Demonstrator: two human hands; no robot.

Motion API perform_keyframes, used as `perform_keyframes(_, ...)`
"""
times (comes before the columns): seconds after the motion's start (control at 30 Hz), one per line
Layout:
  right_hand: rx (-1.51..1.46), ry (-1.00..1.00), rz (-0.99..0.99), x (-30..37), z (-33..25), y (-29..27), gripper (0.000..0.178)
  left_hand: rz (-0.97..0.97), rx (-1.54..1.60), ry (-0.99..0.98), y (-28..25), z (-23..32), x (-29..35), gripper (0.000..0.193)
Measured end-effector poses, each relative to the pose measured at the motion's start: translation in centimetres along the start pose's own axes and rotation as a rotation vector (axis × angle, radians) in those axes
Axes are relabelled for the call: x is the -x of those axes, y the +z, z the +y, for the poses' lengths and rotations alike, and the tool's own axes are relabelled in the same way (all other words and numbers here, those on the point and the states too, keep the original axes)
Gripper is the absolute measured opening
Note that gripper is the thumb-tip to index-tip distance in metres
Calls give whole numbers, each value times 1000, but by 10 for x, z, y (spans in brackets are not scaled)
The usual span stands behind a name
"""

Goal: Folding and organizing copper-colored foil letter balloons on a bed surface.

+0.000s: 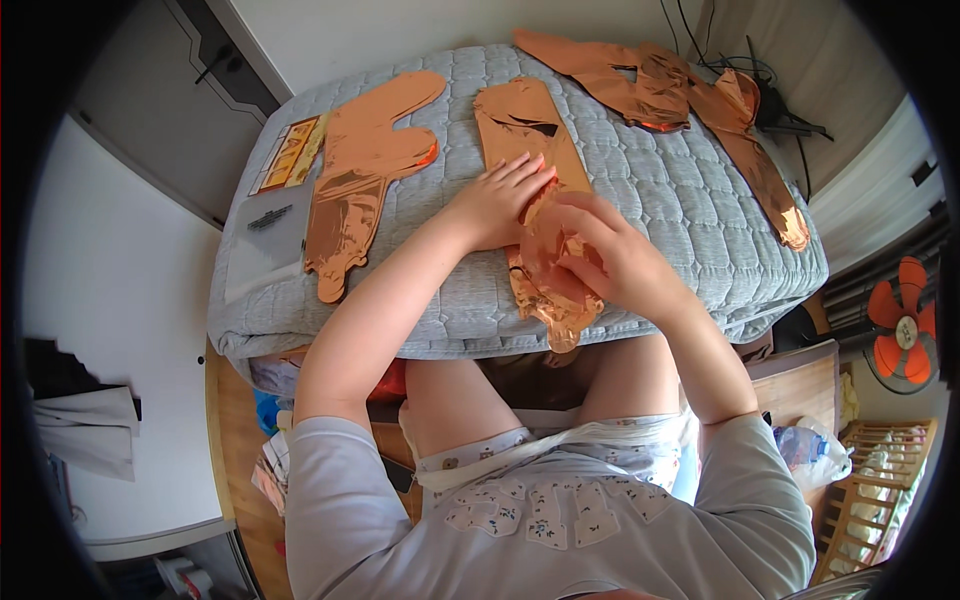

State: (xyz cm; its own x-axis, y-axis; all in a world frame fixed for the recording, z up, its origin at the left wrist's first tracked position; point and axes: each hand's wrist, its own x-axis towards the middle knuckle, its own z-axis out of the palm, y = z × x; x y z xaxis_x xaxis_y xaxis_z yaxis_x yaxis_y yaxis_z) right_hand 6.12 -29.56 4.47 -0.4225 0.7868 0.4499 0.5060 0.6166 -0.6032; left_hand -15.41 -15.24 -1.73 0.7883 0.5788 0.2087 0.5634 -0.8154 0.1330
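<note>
A flat, copper-coloured foil balloon (535, 130) lies lengthwise on the bed in front of me, with its crinkled, tabbed end (563, 325) toward me. My left hand (505, 200) rests on its middle, fingers stretched out and pressing the foil down. Just to the right, my right hand (625, 250) curls its thumb and fingers around a raised, partly see-through fold of the same foil. On the left lies another flat foil balloon (370, 150) with two rounded lobes. Farther right, more copper foil (640, 85) lies crumpled, with a long strip reaching toward the bed's right edge.
The grey quilted mattress (430, 280) bears everything. Beside the left balloon are a yellow printed card (292, 152) and a clear plastic bag (270, 235). Black cables and a dark stand (785, 110) are at the back right. An orange-bladed fan (905, 330) and a wooden crib (875, 490) stand right.
</note>
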Motion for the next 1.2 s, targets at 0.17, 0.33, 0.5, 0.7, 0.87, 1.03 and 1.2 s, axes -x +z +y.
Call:
perform_keyframes(0.17,-99,67,121,14,9,-4,42,-59,45,-52,-11,15,-3,98)
perform_keyframes(0.33,291,-211,-248,21,17,-5,43,-56,-17,-22,-7,8,-3,89)
perform_keyframes(0.5,243,-92,-339,28,15,-10,39,-52,38,-28,-10,11,-1,88)
perform_keyframes(0.7,212,-59,-394,30,20,-11,39,-27,99,-19,-5,2,-2,80)
perform_keyframes(0.87,185,-57,-413,29,26,-15,35,-36,78,-1,-9,6,-1,87)
perform_keyframes(1.03,140,-41,-397,21,24,-19,26,-42,-1,-26,-11,11,-1,97)
perform_keyframes(1.2,-28,117,-135,9,28,-12,22,-59,-2,-46,-13,15,-3,101)
